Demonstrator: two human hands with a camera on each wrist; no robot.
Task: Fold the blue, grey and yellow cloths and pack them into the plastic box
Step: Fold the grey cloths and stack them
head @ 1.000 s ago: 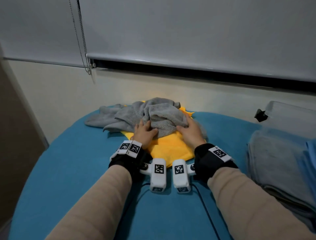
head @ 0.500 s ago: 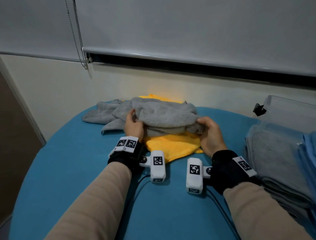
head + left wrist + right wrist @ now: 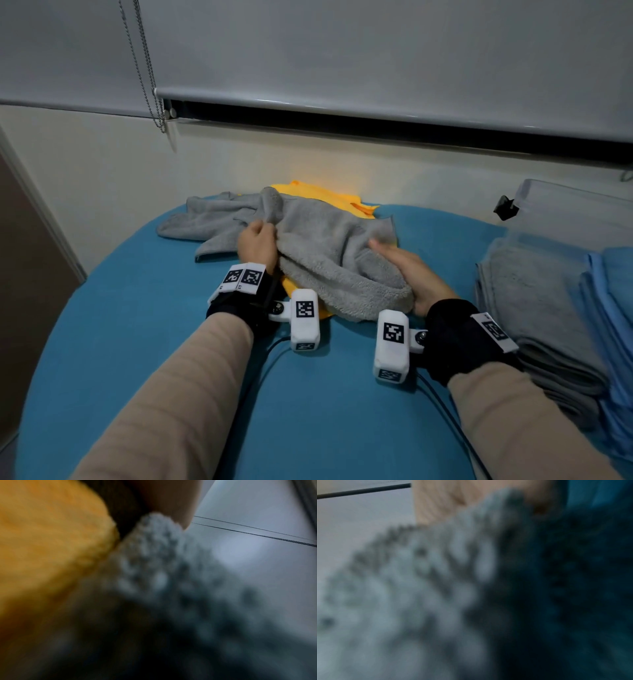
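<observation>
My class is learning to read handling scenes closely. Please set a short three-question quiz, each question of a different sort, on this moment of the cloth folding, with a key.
1. True or false: both hands hold the grey cloth.
2. Multiple choice: the yellow cloth lies
A. on top of the grey one
B. under the grey one
C. inside the plastic box
3. Short answer: what stands at the table's right edge, near the right hand?

Key
1. True: the left hand grips a bunch of it and the right hand holds its near edge.
2. B
3. A stack of folded grey cloths and blue cloths.
</observation>
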